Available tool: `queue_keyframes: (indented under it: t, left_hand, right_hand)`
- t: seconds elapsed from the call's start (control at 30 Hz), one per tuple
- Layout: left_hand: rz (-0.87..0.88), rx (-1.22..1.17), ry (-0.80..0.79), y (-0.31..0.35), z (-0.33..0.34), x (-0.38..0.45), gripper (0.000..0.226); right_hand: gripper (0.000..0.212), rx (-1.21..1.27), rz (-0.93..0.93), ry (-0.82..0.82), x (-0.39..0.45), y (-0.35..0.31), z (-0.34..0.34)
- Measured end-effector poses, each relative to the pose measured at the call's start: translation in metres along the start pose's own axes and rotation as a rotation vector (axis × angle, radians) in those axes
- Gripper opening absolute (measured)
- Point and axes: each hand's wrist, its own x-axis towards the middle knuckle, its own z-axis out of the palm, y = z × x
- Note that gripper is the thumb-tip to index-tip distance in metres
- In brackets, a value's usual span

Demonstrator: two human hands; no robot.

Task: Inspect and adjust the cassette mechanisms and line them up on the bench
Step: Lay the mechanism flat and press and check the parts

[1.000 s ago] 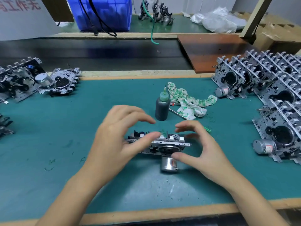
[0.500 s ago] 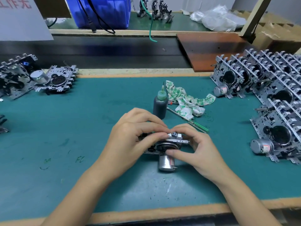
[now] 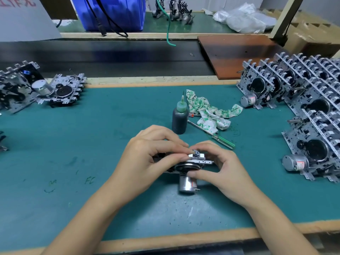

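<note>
A metal cassette mechanism (image 3: 191, 163) with a silver motor can pointing toward me sits on the green bench mat (image 3: 92, 144) at the centre. My left hand (image 3: 147, 159) grips its left side, thumb and fingers curled over the top edge. My right hand (image 3: 219, 166) holds its right side, thumb under the flywheel and fingers curled over the top. Both sets of fingertips meet at a small part on the upper edge. Much of the chassis is hidden by my hands.
Rows of finished mechanisms (image 3: 303, 111) stand at the right. Two more mechanisms (image 3: 60, 91) lie at the far left. A dark oil bottle (image 3: 180, 118), a patterned rag (image 3: 209, 113) and a green-handled screwdriver (image 3: 219, 138) lie just behind my hands. A blue crate (image 3: 110, 13) stands beyond.
Both hands closed in from open, spread poses onto the mechanism; the fingertips now meet on its top edge. The mechanism itself has stayed in place.
</note>
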Motion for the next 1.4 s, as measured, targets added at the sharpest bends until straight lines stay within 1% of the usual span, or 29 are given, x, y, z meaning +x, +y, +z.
queue_keyframes:
  t: [0.13,0.2,0.27,0.33,0.4,0.5,0.6,0.73,0.8,0.83,0.9,0.97,1.0,1.07,1.13,1.27,1.4]
  left_hand:
    - [-0.012,0.018,0.010,0.000,0.001,-0.001,0.016]
    - [-0.025,0.019,0.006,0.000,0.000,-0.001,0.017]
    - [-0.039,0.008,0.009,0.000,0.000,-0.001,0.020]
    - [-0.042,0.010,0.010,0.000,0.000,-0.001,0.021]
    - [-0.045,0.016,0.016,0.000,0.001,-0.002,0.021]
    - [-0.059,0.007,0.020,0.000,0.001,-0.002,0.023]
    - [-0.061,-0.002,0.007,0.000,0.001,-0.002,0.024]
    - [-0.058,0.006,0.007,0.000,0.001,-0.002,0.024]
    - [-0.060,0.010,0.008,0.000,0.001,-0.001,0.024]
    - [-0.063,0.011,0.007,0.000,0.001,-0.001,0.024]
    - [-0.067,0.009,0.004,0.000,0.001,-0.001,0.024]
    - [-0.071,0.006,0.003,0.001,0.000,-0.001,0.023]
    - [-0.075,0.001,0.002,0.001,0.000,-0.001,0.022]
    - [-0.081,-0.010,0.005,0.001,0.000,-0.002,0.019]
    - [-0.085,-0.017,0.009,0.002,0.000,-0.002,0.018]
    - [-0.086,-0.022,-0.005,0.002,0.000,-0.002,0.021]
    - [-0.088,-0.062,-0.020,0.002,-0.002,0.000,0.021]
  right_hand:
    - [0.035,-0.007,-0.012,0.025,-0.001,0.000,0.002]
    - [0.038,-0.062,-0.020,0.009,-0.003,-0.002,0.000]
    - [0.043,-0.209,-0.033,-0.002,-0.009,-0.002,-0.006]
    - [0.047,-0.431,-0.070,0.061,-0.016,-0.002,-0.015]
    - [0.044,-0.614,-0.139,0.141,-0.022,-0.001,-0.019]
    - [0.034,-0.808,-0.275,0.165,-0.026,0.005,-0.017]
    - [0.030,-0.863,-0.315,0.166,-0.026,0.009,-0.020]
    - [0.036,-0.867,-0.281,0.097,-0.024,0.005,-0.021]
    - [0.038,-0.840,-0.247,0.086,-0.020,0.002,-0.022]
    - [0.039,-0.788,-0.208,0.085,-0.017,0.000,-0.022]
    - [0.040,-0.584,-0.090,0.047,-0.010,-0.005,-0.019]
    - [0.043,-0.306,-0.012,-0.012,-0.005,-0.006,-0.010]
    - [0.041,-0.184,-0.002,-0.025,-0.002,-0.005,-0.006]
    - [0.036,-0.036,0.000,-0.027,0.000,-0.003,0.000]
    - [0.034,0.036,0.009,-0.024,0.000,0.000,0.001]
    - [0.033,0.077,0.006,-0.007,0.001,0.001,0.003]
    - [0.038,0.087,0.023,-0.020,0.004,-0.002,-0.001]
